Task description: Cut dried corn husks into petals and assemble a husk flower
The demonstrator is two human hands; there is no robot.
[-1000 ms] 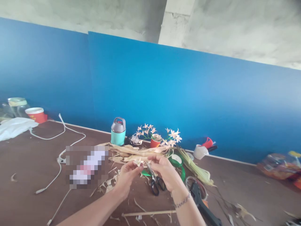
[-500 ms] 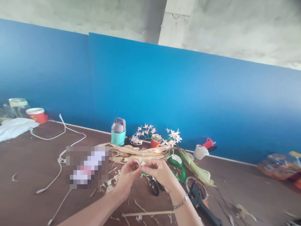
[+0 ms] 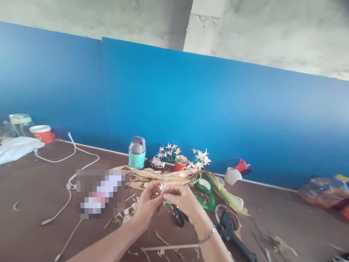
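Observation:
My left hand and my right hand meet above the brown table, fingers pinched together on a small pale piece of dried husk. A strip of green ribbon trails from under my right hand. Black-handled scissors lie on the table just below my right hand. A heap of dried husk strips lies right behind my hands. Small husk flowers stand in a red cup further back.
A teal jar with a grey lid stands by the blue wall. A white cable runs across the left. A black glue gun lies at right, a thin stick in front. A red tub sits far left.
My right hand has moved left and closed in on my left hand, so both now pinch the husk piece. The scissors are now partly covered by my right hand.

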